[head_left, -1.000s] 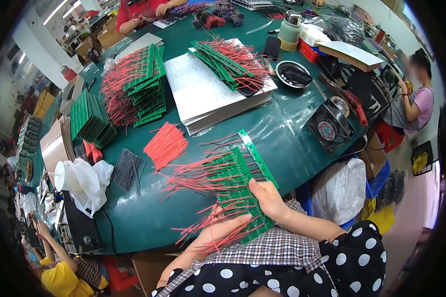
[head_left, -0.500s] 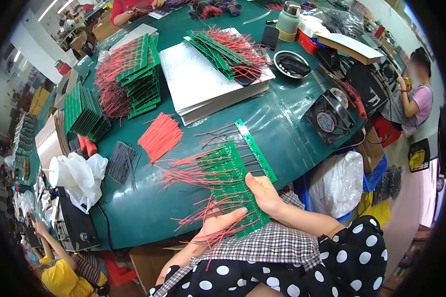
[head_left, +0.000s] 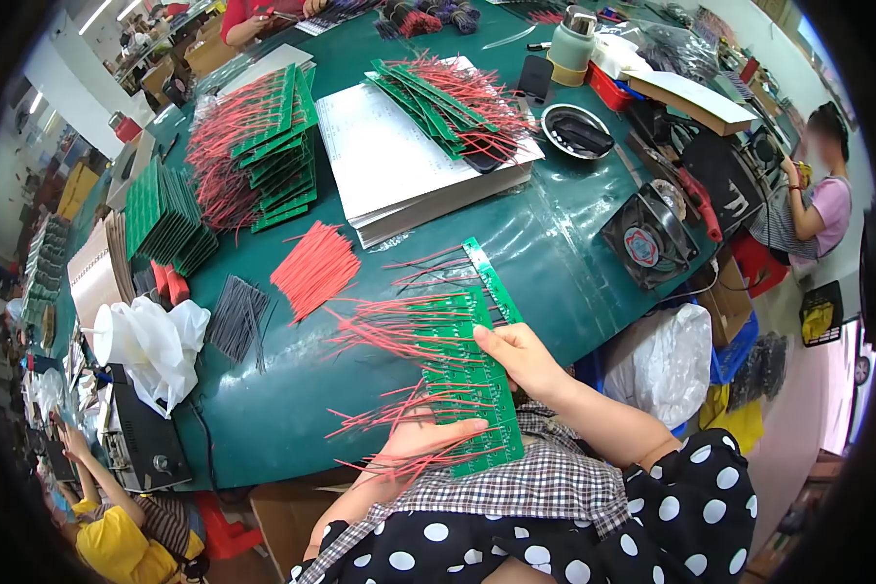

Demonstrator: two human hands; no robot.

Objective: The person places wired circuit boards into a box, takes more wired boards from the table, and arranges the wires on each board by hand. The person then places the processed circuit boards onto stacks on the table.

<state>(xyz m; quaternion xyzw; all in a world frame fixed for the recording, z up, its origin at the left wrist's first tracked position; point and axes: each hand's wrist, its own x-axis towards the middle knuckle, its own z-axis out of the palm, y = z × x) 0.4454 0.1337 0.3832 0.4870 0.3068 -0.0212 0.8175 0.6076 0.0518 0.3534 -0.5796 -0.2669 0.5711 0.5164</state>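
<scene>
Close to my body I hold a green circuit board panel with many red wires sticking out to the left. My left hand grips its lower part, thumb across the front among the wires and fingers hidden behind. My right hand pinches the panel's right edge higher up, thumb on the front. Just behind it lies a narrow green board strip on the table, with dark red wires; the panel partly covers it. Left of the panel are a pile of cut red wires and a pile of black wires.
Stacks of wired boards and bare boards stand at the left. More wired boards lie on a paper stack. To the right are a fan and a metal dish. Other people sit around the table.
The panel has turned more upright and shifted slightly right in my hands. My right hand has moved up and a little left along its edge. Both hands keep their hold.
</scene>
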